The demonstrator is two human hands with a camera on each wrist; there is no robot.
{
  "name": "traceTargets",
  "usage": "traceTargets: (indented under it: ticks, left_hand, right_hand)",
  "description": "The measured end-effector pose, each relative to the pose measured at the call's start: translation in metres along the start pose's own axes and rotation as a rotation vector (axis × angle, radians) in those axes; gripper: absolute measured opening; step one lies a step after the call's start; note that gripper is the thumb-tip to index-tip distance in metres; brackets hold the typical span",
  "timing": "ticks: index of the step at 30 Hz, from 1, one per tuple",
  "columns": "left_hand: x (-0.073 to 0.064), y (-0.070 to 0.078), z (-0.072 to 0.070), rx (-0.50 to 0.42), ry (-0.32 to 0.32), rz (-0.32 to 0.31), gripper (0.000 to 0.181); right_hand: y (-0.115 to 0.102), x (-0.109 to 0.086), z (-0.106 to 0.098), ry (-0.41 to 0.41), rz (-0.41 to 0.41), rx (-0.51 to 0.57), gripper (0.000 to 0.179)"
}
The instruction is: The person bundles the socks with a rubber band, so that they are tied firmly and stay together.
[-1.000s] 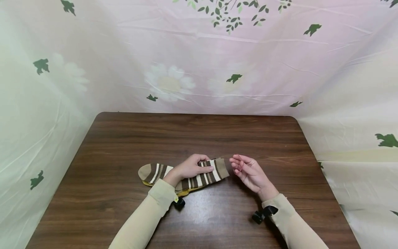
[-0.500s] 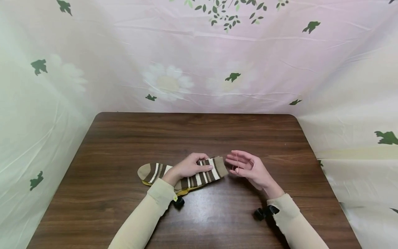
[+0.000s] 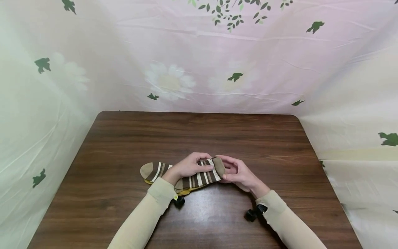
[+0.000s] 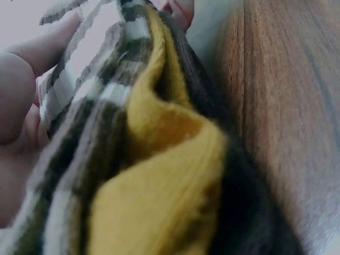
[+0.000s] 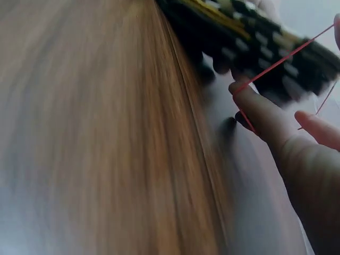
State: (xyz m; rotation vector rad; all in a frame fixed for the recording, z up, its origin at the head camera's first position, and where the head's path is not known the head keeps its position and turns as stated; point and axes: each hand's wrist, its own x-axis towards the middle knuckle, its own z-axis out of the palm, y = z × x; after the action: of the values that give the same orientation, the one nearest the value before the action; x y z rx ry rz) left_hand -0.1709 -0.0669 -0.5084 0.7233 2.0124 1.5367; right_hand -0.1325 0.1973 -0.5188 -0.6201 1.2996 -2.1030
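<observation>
A stack of striped socks in brown, tan and white lies on the table. My left hand grips it mid-length, thumb on top. Folded mustard-yellow knit and a dark layer show beneath the stripes in the left wrist view. At the tan cuff end, my right hand has its fingers and thumb spread on either side. Those curved fingers hold a thin red rubber band, stretched between them near the socks in the right wrist view. Whether the band encircles the cuffs cannot be told.
The dark wood-grain table has rounded far corners. Pale fabric walls with flower and leaf prints surround it at the back and sides. Black wrist cameras sit under both sleeves.
My right hand first spreads its fingers, stretching the rubber band, then moves left to the cuff end of the socks. The left hand keeps its grip in place.
</observation>
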Motion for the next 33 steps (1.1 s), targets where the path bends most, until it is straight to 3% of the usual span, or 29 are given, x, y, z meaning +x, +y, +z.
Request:
traceTargets:
  ticks: [8,15,21,25,30,33]
  left_hand:
    - [-0.001,0.001,0.000,0.051,-0.082,-0.003,0.020]
    - [0.001,0.002,0.001,0.110,-0.154,0.022,0.021]
    - [0.004,0.003,0.005,0.141,-0.116,0.029,0.020]
    - [0.007,0.002,0.010,0.225,-0.067,0.026,0.016]
    - [0.010,0.002,0.015,0.339,-0.009,0.003,0.021]
    - [0.011,0.002,0.017,0.318,-0.009,0.003,0.020]
  right_hand:
    - [0.001,0.004,0.005,-0.047,-0.011,0.088,0.075]
    - [0.001,0.004,0.002,-0.073,-0.030,0.041,0.074]
    - [-0.004,0.002,0.005,0.006,-0.015,-0.268,0.076]
    - [-0.014,0.001,0.011,0.062,0.018,-0.507,0.085]
    - [-0.026,0.001,0.018,0.099,0.005,-0.850,0.101]
    - [-0.031,0.002,0.023,0.101,0.025,-1.021,0.104]
